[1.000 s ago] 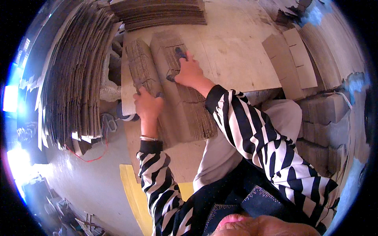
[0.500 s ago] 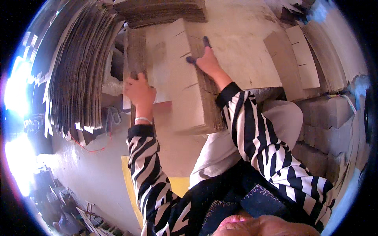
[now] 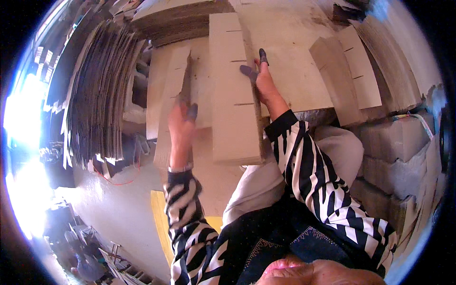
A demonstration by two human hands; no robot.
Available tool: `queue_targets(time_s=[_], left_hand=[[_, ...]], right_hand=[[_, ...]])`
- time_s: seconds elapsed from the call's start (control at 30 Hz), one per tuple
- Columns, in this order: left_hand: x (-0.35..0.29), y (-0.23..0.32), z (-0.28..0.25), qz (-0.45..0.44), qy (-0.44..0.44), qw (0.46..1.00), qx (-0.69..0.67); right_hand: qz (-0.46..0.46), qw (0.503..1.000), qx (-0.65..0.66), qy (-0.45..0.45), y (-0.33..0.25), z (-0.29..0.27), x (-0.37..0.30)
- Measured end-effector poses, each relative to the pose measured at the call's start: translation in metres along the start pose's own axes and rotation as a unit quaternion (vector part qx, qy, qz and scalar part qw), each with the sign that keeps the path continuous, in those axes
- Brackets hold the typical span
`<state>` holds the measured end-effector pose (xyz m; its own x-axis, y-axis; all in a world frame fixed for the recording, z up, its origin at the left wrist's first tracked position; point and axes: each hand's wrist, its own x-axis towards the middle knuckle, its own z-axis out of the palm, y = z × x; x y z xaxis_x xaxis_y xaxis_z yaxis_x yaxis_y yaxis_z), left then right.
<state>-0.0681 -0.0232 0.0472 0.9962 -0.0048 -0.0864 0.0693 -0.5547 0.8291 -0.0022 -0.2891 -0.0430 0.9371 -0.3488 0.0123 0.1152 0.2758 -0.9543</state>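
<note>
A small bundle of slotted cardboard strips (image 3: 176, 71) stands on the left of the board, tilted. My left hand (image 3: 180, 124), slightly blurred, is closed around its near part, a dark cover on the thumb. To its right, a thick stack of slotted cardboard strips (image 3: 230, 90) lies lengthwise, short slots along its right edge. At that edge is my right hand (image 3: 268, 88), with dark covers on the thumb and a finger. The thumb touches the stack's edge, the covered finger is stretched out apart from it, and the other fingers are mostly hidden.
Beneath lies a pale work board (image 3: 297, 61). A flat cardboard pile (image 3: 183, 23) is at the far side, a tall pile of cardboard sheets (image 3: 97, 90) at left. More slotted cardboard (image 3: 358, 66) leans at right, above wrapped bundles (image 3: 394, 142). A red cord (image 3: 114, 183) hangs at left.
My left hand has come right and nearer, and the strips in it have swung into view. The middle stack has turned straighter, its far end moving right; my right hand has shifted slightly right.
</note>
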Motion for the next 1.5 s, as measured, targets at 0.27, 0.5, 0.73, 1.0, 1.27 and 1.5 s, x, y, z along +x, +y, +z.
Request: queue_targets(time_s=[0.27,0.5,0.73,1.0,1.27,1.5], left_hand=[[-0.116,0.007,0.034,-0.068,-0.044,0.951,-0.298],[-0.109,-0.073,0.008,-0.126,-0.198,0.920,-0.315],[-0.084,-0.050,0.044,0.050,-0.207,0.932,-0.292],[-0.049,-0.002,0.058,0.075,-0.239,0.869,-0.427],[0.086,0.062,0.110,-0.001,-0.276,0.885,-0.376],[0.169,0.064,0.150,-0.022,-0.272,0.888,-0.369]], right_hand=[[-0.084,0.994,-0.068,-0.010,-0.016,0.034,-0.018],[-0.082,0.996,0.022,-0.027,-0.015,0.048,-0.025],[-0.086,0.994,0.070,0.002,-0.046,0.012,-0.017],[-0.123,0.986,0.098,0.062,-0.062,-0.029,-0.013],[-0.049,0.983,-0.046,0.171,-0.112,-0.099,-0.089],[0.006,0.991,-0.051,0.125,-0.122,-0.135,-0.173]])
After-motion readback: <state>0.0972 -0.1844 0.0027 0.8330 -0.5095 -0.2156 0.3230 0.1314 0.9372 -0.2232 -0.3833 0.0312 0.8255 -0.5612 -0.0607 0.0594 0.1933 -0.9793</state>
